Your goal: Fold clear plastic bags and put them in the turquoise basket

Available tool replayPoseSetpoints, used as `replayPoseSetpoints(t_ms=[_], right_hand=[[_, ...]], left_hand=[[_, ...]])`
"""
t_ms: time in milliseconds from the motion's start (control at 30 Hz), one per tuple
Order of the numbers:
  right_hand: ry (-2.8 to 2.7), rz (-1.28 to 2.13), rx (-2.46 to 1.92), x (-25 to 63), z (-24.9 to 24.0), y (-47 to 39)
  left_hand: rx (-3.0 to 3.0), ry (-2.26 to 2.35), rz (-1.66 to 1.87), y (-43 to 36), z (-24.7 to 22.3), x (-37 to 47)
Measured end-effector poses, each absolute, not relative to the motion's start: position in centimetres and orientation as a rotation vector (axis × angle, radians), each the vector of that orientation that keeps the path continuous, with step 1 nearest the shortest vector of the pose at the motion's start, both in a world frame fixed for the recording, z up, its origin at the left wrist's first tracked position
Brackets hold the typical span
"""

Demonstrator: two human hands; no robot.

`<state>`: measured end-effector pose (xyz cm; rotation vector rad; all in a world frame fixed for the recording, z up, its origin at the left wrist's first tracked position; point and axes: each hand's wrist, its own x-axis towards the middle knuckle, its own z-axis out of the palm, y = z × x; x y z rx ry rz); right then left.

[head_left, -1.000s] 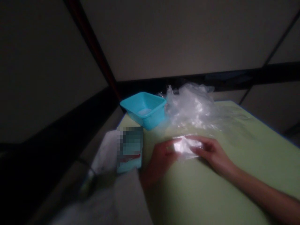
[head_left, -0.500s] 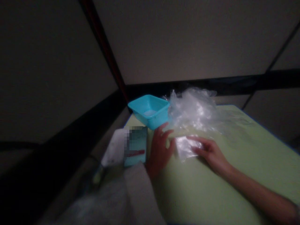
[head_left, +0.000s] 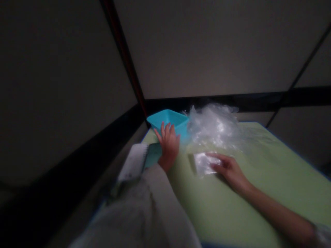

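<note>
Two bare hands (head_left: 229, 168) and one shiny plastic packet (head_left: 203, 165) show. One turquoise plastic basin (head_left: 178, 118) and one clear plastic heap (head_left: 214, 125) sit mid-frame.

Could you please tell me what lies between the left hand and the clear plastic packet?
The head view shows a strip of green tabletop between the left hand and the clear plastic packet, which the right hand touches.

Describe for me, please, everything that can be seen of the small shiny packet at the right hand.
The packet is roughly rectangular and whitish, with a wrinkled, glossy surface like thin plastic film. Bright glare and blur hide any print or contents. The right hand holds its right side between thumb and fingers; the left hand is away from it. It appears low over the green table; whether it rests there, I cannot tell.
</note>
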<state>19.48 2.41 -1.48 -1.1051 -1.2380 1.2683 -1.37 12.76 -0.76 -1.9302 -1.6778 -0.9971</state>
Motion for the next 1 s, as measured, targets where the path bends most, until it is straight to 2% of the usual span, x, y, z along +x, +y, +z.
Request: replayPoseSetpoints(t_ms=[633, 1000], right_hand=[[-1.189, 1.199, -1.004, 20.7, -1.3, 3.0], [-1.240, 0.972, -0.846, 22.9, 3.1, 1.4]], left_hand=[[-1.961, -1.497, -1.116, 11.0, 1.3, -2.6], [-2.007, -0.822, -1.306, 4.4, 2.9, -2.0]])
